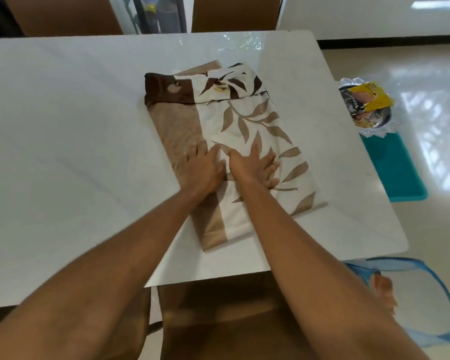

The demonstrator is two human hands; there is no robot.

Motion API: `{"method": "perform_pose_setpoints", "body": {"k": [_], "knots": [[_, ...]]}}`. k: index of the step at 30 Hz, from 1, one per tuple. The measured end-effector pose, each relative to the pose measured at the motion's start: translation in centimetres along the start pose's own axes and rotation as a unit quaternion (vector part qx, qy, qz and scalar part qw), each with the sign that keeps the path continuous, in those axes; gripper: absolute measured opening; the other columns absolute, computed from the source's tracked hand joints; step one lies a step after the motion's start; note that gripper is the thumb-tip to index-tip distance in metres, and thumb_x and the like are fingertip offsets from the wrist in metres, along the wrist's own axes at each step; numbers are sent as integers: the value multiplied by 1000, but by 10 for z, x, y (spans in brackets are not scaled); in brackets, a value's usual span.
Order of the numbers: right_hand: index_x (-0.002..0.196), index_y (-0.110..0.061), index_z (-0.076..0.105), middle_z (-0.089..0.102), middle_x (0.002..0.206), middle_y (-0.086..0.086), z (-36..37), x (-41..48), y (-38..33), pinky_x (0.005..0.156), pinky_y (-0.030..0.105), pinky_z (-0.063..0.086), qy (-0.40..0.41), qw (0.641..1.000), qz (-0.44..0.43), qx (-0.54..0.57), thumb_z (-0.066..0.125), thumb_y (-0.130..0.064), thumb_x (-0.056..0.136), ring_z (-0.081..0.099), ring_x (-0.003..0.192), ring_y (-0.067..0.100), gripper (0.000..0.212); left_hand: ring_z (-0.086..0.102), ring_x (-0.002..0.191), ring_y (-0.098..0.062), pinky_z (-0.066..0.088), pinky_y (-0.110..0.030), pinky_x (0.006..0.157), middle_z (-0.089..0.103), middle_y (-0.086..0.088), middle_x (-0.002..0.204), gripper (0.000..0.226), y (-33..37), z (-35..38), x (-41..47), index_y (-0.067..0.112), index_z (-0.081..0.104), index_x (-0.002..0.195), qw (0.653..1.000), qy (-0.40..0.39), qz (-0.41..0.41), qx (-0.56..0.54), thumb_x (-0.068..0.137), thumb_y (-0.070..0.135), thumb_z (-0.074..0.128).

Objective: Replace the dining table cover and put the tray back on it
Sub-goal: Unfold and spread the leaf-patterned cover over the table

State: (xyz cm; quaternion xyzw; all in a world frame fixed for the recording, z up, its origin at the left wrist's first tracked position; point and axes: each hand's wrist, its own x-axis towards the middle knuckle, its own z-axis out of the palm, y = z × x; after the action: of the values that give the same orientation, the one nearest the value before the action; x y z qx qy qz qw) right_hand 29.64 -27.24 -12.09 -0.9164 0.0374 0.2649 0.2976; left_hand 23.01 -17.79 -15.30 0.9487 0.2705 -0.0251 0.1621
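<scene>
Your left hand (205, 168) lies flat, palm down, fingers spread a little, pressing on the folded cream-and-tan fabric table cover with the brown leaf print (260, 126). Your right hand (255, 166) lies just beside it, also flat on the cloth with the fingers splayed wide; neither hand grips anything. The thumbs almost meet over the seam where the tan panel joins the leaf-printed one.

That folded cover rests near the middle of the glossy white rectangular dining table (63, 126), skewed to its edges, with a dark brown band at its far end.

Off the table's right edge you have the round silver tray with the scalloped rim (379, 126), holding a yellow snack packet (374, 98) and other packets. It sits on a teal flat-topped surface (398, 172), well apart from the cover.

A brown chair (218, 320) stands under the table's near edge, between your forearms. A blue-trimmed translucent bag (431, 294) lies on the shiny floor at the right.
</scene>
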Motion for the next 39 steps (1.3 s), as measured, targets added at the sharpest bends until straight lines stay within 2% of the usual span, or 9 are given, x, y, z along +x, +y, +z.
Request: {"method": "perform_pose_setpoints", "body": {"k": [6, 11, 15, 19, 22, 27, 32, 35, 39], "knots": [[146, -33, 44, 35, 156, 4, -60, 8, 84, 111, 55, 26, 170, 984, -11, -55, 59, -62, 85, 33, 142, 32, 70, 12, 153, -32, 4, -50, 123, 17, -11, 166, 63, -19, 29, -47, 30, 24, 158, 998, 32, 51, 3, 101, 59, 21], [137, -27, 55, 61, 134, 5, -98, 20, 101, 105, 51, 30, 134, 990, 25, -15, 59, -50, 90, 53, 125, 31, 52, 11, 153, -33, 6, -52, 122, 19, -11, 165, 61, -18, 21, -40, 26, 31, 155, 999, -2, 47, -20, 102, 56, 32], [108, -23, 71, 67, 99, -4, -111, 7, 74, 95, 38, 46, 142, 989, -46, 18, 66, -33, 86, 65, 102, 24, 24, 40, 140, -29, 31, -48, 115, 47, -8, 150, 52, -3, -5, -37, 20, 55, 138, 983, -31, 11, -178, 99, 54, 46], [108, -27, 76, 70, 97, -11, -85, -35, 34, 70, 23, 47, 77, 971, -224, 28, 66, -25, 85, 67, 90, 15, 25, 61, 114, -20, 47, -23, 80, 64, -2, 124, 43, 20, -49, -38, 21, 60, 128, 873, -53, -115, -471, 99, 51, 51], [101, -19, 77, 71, 92, -4, -40, -80, 8, 72, 31, 57, -37, 933, -359, -7, 69, -18, 86, 66, 81, 13, 17, 64, 100, -21, 51, -32, 75, 66, -3, 113, 55, 25, -80, -36, 19, 60, 128, 801, -69, -184, -565, 93, 61, 54], [87, -11, 75, 65, 70, -5, 1, -114, -5, 66, 29, 48, -229, 910, -332, 94, 72, -10, 86, 58, 65, 9, 4, 63, 106, -30, 54, -38, 87, 66, -11, 120, 39, -30, -102, -54, 13, 58, 134, 901, 30, -191, -387, 95, 21, 55], [130, -13, 64, 70, 98, 0, 9, -95, -26, 62, 22, 53, -191, 909, -197, 313, 73, -30, 92, 66, 78, 9, 43, 65, 100, -28, 45, -31, 81, 70, -4, 112, 28, -76, -103, -97, 20, 63, 121, 970, 96, -72, -209, 98, 18, 46], [148, -22, 45, 62, 131, 0, 23, -74, -65, 84, 36, 58, -184, 912, -155, 333, 79, -63, 76, 65, 111, 18, 90, 65, 96, -23, 50, -34, 81, 71, 1, 110, 39, -94, -113, -117, 30, 62, 127, 982, 85, -29, -167, 93, 37, 45], [149, -19, 42, 62, 118, 9, 58, -55, -108, 47, 23, 49, -232, 893, -24, 385, 83, -49, 74, 66, 71, 17, 91, 65, 100, -23, 53, -42, 88, 70, -1, 112, 49, -118, -125, -136, 34, 58, 136, 986, 74, 20, -150, 92, 30, 39]]}}
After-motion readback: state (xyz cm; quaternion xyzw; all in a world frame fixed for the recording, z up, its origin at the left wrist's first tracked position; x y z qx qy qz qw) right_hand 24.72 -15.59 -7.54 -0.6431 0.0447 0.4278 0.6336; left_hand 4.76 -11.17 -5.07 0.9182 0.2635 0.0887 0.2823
